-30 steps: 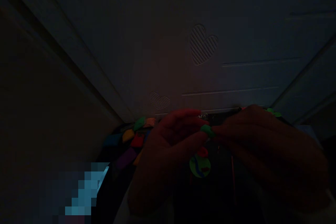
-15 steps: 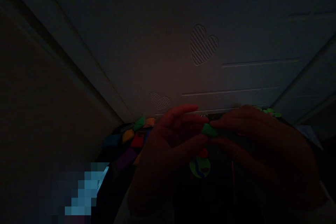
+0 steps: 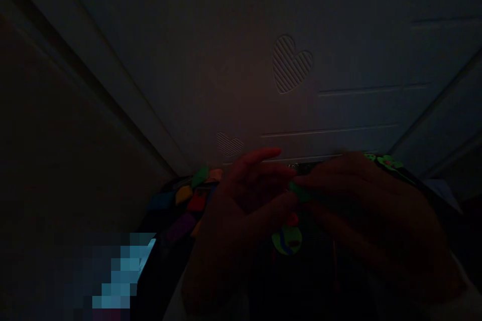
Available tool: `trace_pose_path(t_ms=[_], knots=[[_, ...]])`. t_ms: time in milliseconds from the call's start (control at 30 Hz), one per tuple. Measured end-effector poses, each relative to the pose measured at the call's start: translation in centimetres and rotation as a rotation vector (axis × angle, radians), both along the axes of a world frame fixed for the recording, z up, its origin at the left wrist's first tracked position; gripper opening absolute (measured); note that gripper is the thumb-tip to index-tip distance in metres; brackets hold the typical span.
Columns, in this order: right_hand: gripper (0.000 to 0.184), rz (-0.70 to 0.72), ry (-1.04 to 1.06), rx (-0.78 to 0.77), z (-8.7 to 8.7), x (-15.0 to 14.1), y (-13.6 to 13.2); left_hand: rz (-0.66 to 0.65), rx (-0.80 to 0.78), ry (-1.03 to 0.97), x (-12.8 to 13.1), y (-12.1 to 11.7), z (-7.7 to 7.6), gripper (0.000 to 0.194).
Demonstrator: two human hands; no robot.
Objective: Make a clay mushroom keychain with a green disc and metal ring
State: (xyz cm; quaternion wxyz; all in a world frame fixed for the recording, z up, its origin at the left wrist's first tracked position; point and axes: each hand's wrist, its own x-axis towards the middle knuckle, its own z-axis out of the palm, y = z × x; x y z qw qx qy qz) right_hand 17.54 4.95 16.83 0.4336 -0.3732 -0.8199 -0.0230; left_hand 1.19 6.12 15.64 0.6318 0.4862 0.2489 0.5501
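Note:
A small green lump of modelling clay (image 3: 299, 191) is pinched between the fingertips of both hands. My left hand (image 3: 244, 200) grips it with thumb and a finger, while its upper finger is stretched out above. From the other side, the fingertips and thumb of my right hand (image 3: 369, 210) close on the same lump. Just below the hands lies a flat green clay disc (image 3: 295, 236) with a blue wavy strip and a dark patch. A red clay piece (image 3: 292, 219) sits at the disc's upper edge. The light is very dim, so finger details are hard to make out.
Several coloured clay blocks lie at the left, among them a red block (image 3: 196, 201), a yellow block (image 3: 184, 194) and a purple block (image 3: 181, 226). Green flower-like shapes (image 3: 389, 162) lie at the back right. A panel with embossed hearts (image 3: 291, 64) rises behind.
My right hand has shifted slightly down, uncovering more of the green shapes at the back right. Both hands still hold the green clay, and the picture is a little darker.

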Motion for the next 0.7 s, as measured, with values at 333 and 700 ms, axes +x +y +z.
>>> trace_pose_path(t_ms=[333,700], knots=[[0.018,-0.023,-0.007,0.013,0.42,0.05,-0.19,0.016,-0.035,0.021,0.04,-0.21,0.33,0.039],[0.017,-0.018,0.0,0.017,0.26,0.09,-0.17,0.033,-0.034,0.007,-0.05,-0.07,0.11,0.038]])
